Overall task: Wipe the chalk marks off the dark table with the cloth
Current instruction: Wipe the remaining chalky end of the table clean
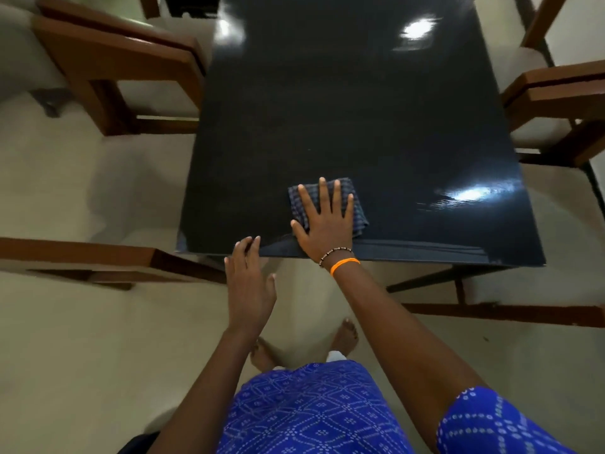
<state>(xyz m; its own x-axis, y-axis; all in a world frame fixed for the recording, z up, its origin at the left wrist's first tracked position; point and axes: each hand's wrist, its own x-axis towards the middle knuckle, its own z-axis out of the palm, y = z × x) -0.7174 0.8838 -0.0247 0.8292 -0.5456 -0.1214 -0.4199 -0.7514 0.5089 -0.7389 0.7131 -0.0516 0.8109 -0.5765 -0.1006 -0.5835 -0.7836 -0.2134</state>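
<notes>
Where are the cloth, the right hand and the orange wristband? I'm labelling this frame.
cloth [355, 199]: head view, on the bare checked fabric right of the fingers.
right hand [325, 229]: head view, on the back of the hand.
orange wristband [344, 264]: head view, on the band's middle.

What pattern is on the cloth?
A dark blue-grey check, on the cloth under the right hand; head view.

wooden chair w/ pale seat [108, 77] far left | another chair [556, 103] far right | chair arm [82, 257] near left | pale floor [82, 355] | orange band [344, 265] + bead bracelet [334, 254] on wrist | blue patterned garment [311, 411] | bare feet [345, 335]
</notes>
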